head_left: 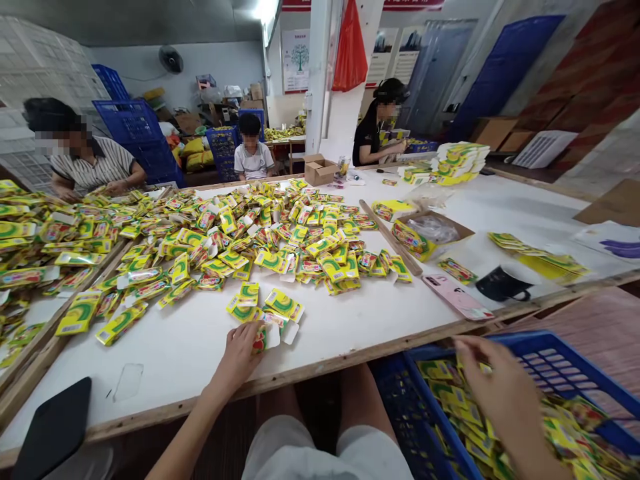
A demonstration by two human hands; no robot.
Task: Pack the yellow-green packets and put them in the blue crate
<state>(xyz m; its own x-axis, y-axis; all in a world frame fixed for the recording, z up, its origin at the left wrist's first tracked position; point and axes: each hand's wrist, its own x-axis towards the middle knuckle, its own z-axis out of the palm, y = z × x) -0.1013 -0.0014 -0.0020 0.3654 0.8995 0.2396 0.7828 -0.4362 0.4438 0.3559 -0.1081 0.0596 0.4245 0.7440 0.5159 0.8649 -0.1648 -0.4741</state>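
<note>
My left hand point(243, 350) is at the front of the white table, its fingers closed on a small printed carton point(259, 339) whose white flap stands out. Touching or just behind it lie a few more yellow-green cartons point(284, 303), some with flaps open. Over the blue plastic basket point(543, 343) at the lower right is my right hand point(497, 387). It is smeared by motion, and whether anything is between its fingers does not show. Many yellow cartons point(463, 417) fill the basket below it.
A big heap of cartons point(280, 230) spreads across the table. Wooden strips point(390, 237) divide the top. A pink phone point(457, 298), a black mug point(503, 285) and an open box point(430, 233) stand right; a black device point(53, 427) lies front left. Three people sit around the table.
</note>
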